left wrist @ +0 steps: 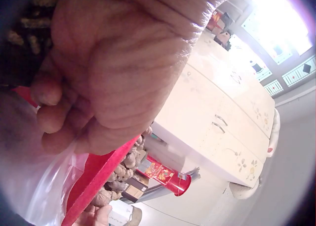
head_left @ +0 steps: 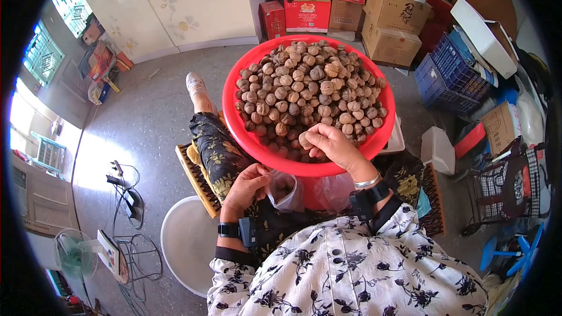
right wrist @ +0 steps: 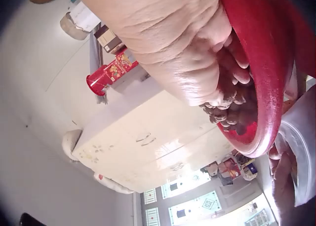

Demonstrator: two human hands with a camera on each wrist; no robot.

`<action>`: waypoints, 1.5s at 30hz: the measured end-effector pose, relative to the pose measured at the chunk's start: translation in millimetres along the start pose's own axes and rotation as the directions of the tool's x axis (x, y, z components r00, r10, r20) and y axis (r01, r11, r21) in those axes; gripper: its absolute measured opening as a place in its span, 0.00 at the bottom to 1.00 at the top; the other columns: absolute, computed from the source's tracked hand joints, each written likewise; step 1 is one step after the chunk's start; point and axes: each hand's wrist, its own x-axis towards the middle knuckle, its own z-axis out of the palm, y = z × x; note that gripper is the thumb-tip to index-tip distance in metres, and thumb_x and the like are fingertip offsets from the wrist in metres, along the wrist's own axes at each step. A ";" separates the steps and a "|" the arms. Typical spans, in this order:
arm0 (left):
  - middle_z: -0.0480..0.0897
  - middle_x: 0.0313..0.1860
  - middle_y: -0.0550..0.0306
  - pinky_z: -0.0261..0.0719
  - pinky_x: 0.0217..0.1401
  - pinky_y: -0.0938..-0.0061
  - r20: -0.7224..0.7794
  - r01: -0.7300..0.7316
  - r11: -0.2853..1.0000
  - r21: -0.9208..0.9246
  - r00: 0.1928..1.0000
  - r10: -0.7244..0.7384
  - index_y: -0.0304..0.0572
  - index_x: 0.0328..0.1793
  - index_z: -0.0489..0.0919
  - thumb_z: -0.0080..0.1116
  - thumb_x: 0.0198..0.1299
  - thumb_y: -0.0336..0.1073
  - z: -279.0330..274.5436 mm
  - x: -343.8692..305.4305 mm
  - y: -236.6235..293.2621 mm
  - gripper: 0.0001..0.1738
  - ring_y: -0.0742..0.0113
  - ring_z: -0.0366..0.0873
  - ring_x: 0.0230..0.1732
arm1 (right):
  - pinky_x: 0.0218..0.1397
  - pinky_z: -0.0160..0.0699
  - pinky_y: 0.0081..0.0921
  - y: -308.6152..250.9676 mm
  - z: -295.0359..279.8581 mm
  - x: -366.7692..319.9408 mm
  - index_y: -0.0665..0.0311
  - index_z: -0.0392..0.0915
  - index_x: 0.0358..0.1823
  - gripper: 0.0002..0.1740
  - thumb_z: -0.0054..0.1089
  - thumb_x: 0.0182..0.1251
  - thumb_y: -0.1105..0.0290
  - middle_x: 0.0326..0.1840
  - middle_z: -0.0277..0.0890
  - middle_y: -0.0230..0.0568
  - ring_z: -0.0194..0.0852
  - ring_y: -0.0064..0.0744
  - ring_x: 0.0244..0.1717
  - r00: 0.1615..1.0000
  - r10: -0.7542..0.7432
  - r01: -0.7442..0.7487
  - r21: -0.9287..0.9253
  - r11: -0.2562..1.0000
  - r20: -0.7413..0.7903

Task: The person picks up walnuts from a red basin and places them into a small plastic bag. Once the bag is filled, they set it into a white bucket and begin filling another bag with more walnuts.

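Note:
A red basin point(head_left: 386, 134) heaped with brown walnuts point(head_left: 313, 85) stands in front of the person. Over its near side, the right hand point(head_left: 336, 145) pinches a single walnut point(head_left: 304, 139) between thumb and fingers. Just below the rim, the left hand point(head_left: 248, 185) grips the edge of a clear plastic bag point(head_left: 288, 198) whose mouth faces up. Some walnuts show inside the bag. In the left wrist view, curled fingers point(left wrist: 52, 122) hold the bag's thin film point(left wrist: 47, 194). The right wrist view has the right hand point(right wrist: 182, 48) reaching over the basin's rim point(right wrist: 269, 132).
A white tub point(head_left: 175, 240) sits on the floor at the left, near cables point(head_left: 137, 251) and a small fan point(head_left: 76, 251). Cardboard boxes point(head_left: 398, 11) are stacked at the back right. Blue crates point(head_left: 451, 73) stand at the right, with a checked bag point(head_left: 503, 181) nearer.

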 end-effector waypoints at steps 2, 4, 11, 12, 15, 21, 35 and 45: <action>0.79 0.29 0.66 0.65 0.20 0.84 0.000 0.003 1.000 -0.010 1.000 -0.003 0.47 0.39 0.74 0.58 0.65 0.31 -1.8 1.6 -1.7 0.03 0.79 0.73 0.22 | 0.42 0.77 0.19 -5.5 0.2 -2.7 0.67 0.77 0.46 0.13 0.61 0.71 0.63 0.40 0.82 0.35 0.77 0.19 0.35 1.000 0.029 -0.029 -0.014 0.999 0.012; 0.79 0.29 0.66 0.66 0.21 0.84 -0.004 0.008 1.000 -0.021 1.000 -0.008 0.47 0.39 0.74 0.58 0.65 0.31 -0.3 0.7 0.0 0.03 0.78 0.73 0.22 | 0.44 0.77 0.19 -0.1 2.3 -1.6 0.67 0.77 0.47 0.13 0.63 0.70 0.64 0.40 0.82 0.34 0.77 0.19 0.38 0.997 -0.049 0.049 0.006 0.999 0.052; 0.77 0.25 0.66 0.67 0.20 0.84 -0.054 0.020 1.000 0.006 0.998 -0.020 0.47 0.38 0.74 0.58 0.65 0.31 6.4 -1.2 5.4 0.04 0.77 0.72 0.20 | 0.53 0.77 0.22 -19.4 19.9 -18.5 0.63 0.78 0.51 0.17 0.69 0.62 0.71 0.44 0.82 0.31 0.78 0.20 0.44 0.959 -0.139 0.144 -0.005 0.990 0.249; 0.78 0.22 0.64 0.68 0.19 0.84 -0.060 0.015 1.000 -0.003 0.998 -0.016 0.47 0.38 0.74 0.58 0.64 0.31 6.9 -0.6 5.5 0.04 0.76 0.73 0.18 | 0.56 0.75 0.22 -21.3 23.3 -20.4 0.64 0.77 0.53 0.18 0.69 0.61 0.72 0.44 0.80 0.30 0.77 0.20 0.48 0.945 -0.138 0.144 0.001 0.990 0.297; 0.78 0.23 0.64 0.68 0.20 0.84 -0.061 0.019 1.000 0.013 0.998 -0.018 0.47 0.38 0.74 0.58 0.65 0.32 5.7 0.7 4.2 0.04 0.76 0.73 0.18 | 0.56 0.75 0.22 -9.0 30.9 -16.2 0.65 0.78 0.52 0.17 0.69 0.62 0.72 0.44 0.80 0.30 0.77 0.19 0.48 0.859 -0.305 0.398 -0.165 0.902 0.411; 0.78 0.24 0.64 0.67 0.19 0.85 -0.040 0.001 1.000 0.010 0.999 0.000 0.47 0.38 0.74 0.59 0.65 0.32 2.9 1.4 0.7 0.05 0.77 0.73 0.18 | 0.51 0.77 0.21 -11.0 24.4 -17.6 0.66 0.80 0.46 0.11 0.67 0.64 0.72 0.42 0.82 0.32 0.79 0.21 0.44 0.960 -0.207 0.237 -0.154 0.959 0.188; 0.79 0.29 0.68 0.66 0.20 0.84 -0.006 0.020 1.000 -0.016 1.000 -0.020 0.48 0.40 0.75 0.58 0.65 0.31 1.2 -0.5 2.1 0.03 0.79 0.73 0.22 | 0.44 0.80 0.29 22.0 -0.3 7.3 0.65 0.80 0.42 0.08 0.63 0.61 0.73 0.35 0.83 0.43 0.82 0.36 0.37 0.960 -0.252 0.166 -0.475 0.864 -0.121; 0.78 0.22 0.65 0.67 0.19 0.86 -0.003 0.004 1.000 -0.007 1.000 -0.004 0.45 0.38 0.75 0.59 0.65 0.32 1.2 1.5 0.9 0.05 0.78 0.72 0.17 | 0.60 0.74 0.39 32.1 13.3 25.1 0.61 0.78 0.50 0.17 0.61 0.58 0.74 0.53 0.73 0.47 0.73 0.52 0.56 0.964 -0.201 0.263 -0.716 0.647 0.173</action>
